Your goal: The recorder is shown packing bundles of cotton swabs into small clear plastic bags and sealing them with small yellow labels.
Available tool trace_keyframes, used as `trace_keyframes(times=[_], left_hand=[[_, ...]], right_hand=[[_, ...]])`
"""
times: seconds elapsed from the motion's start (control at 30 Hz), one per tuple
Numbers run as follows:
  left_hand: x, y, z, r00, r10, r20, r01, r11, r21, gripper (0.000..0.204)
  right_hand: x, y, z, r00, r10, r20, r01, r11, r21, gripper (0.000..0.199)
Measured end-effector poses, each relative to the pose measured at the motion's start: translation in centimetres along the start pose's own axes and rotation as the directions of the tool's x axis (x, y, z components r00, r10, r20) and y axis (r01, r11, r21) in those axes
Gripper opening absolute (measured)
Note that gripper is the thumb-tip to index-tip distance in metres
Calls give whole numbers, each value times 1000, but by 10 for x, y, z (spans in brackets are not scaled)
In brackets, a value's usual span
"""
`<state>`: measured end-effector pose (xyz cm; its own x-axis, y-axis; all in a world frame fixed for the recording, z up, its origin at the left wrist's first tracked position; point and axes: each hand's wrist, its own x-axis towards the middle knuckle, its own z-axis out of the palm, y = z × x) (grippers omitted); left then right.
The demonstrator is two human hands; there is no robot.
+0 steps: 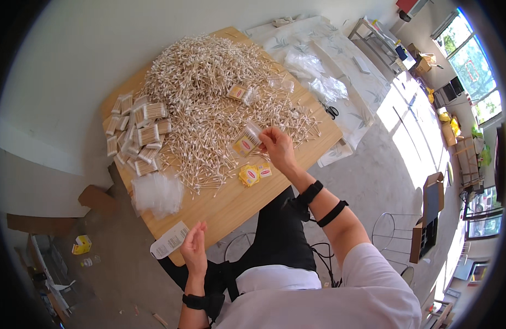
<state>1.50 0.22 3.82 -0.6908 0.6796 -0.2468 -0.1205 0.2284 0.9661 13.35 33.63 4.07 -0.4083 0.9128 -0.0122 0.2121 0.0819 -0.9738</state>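
Observation:
My right hand (278, 147) pinches the upper right edge of a small clear packet of cotton swabs with a yellow label (245, 143), held over the table. Below that packet lies a small stack of yellow and white label cards (253, 174). My left hand (194, 251) is at the table's near edge, fingers stretched out and nothing visible in them. Beside it is a white printed card (169, 240) with rounded corners; whether the fingers touch it, I cannot tell. A large heap of loose cotton swabs (192, 77) spreads across the wooden table (220, 211).
Filled swab packets (146, 134) are piled at the table's left, above a stack of clear empty bags (157, 194). Another labelled packet (237, 92) rests on the heap. Black-handled scissors (332, 111) and crumpled clear plastic (319, 77) lie at the right on a patterned sheet (368, 96).

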Motion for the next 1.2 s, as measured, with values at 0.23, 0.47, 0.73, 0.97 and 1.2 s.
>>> trace_keyframes(times=[0.23, 0.47, 0.73, 0.97, 1.2], left_hand=[[-7, -20, -3, 997, -17, 80, 3, 986, 167, 24], [12, -11, 21, 992, -34, 124, 5, 974, 228, 21], [32, 14, 49, 968, -53, 246, -23, 955, 296, 20], [39, 2, 52, 963, -69, 260, -23, 943, 333, 20], [37, 4, 61, 946, -56, 319, -67, 931, 360, 19]], right_hand=[[124, 18, -29, 965, 159, -207, -110, 967, 232, 13], [160, 28, -7, 966, -238, -104, 144, 823, -549, 58], [178, 44, 4, 983, -167, 73, 167, 663, -730, 88], [203, 29, 24, 951, -260, 170, 310, 788, -531, 76], [214, 12, 33, 974, -34, 223, 190, 651, -734, 67]])
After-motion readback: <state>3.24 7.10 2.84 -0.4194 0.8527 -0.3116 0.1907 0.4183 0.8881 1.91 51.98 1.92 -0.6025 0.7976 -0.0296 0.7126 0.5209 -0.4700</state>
